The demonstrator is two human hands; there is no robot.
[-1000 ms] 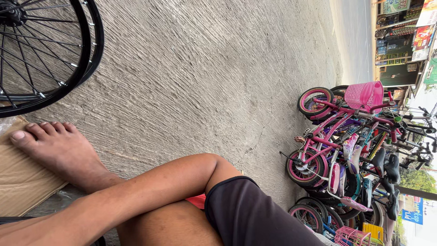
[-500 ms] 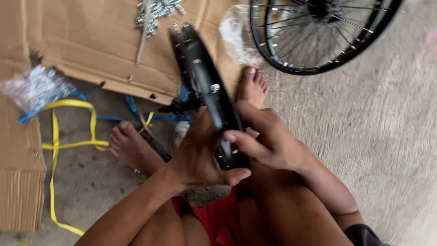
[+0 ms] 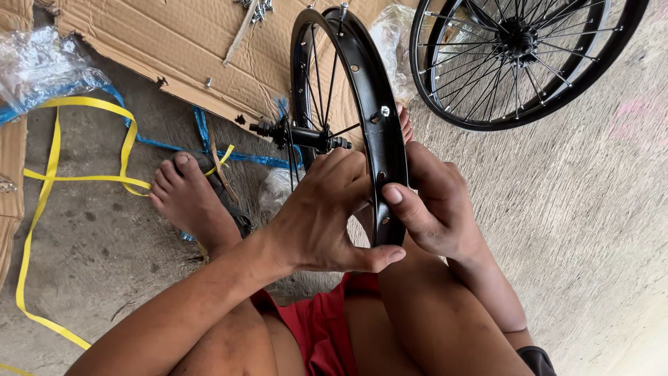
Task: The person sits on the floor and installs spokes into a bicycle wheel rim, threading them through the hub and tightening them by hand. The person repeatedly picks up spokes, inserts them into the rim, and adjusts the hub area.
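both hands grip the black rim (image 3: 379,118) mid-frame: left hand (image 3: 327,216) clasping, right hand (image 3: 435,205) pinching; spoke fitting seems underway, needing steady fingers.

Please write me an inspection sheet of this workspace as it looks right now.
Surface: rough concrete floor, with flattened cardboard on it.
Job's things: black spoked rim stands upright between the knees; hub axle shows.
Clutter: second wheel lying flat, yellow strap, blue strap, clear plastic bags, small metal parts.
Grippers: left hand and right hand both grip the rim.
Cables: nothing seen.
Surroundings: bare foot on a sandal.
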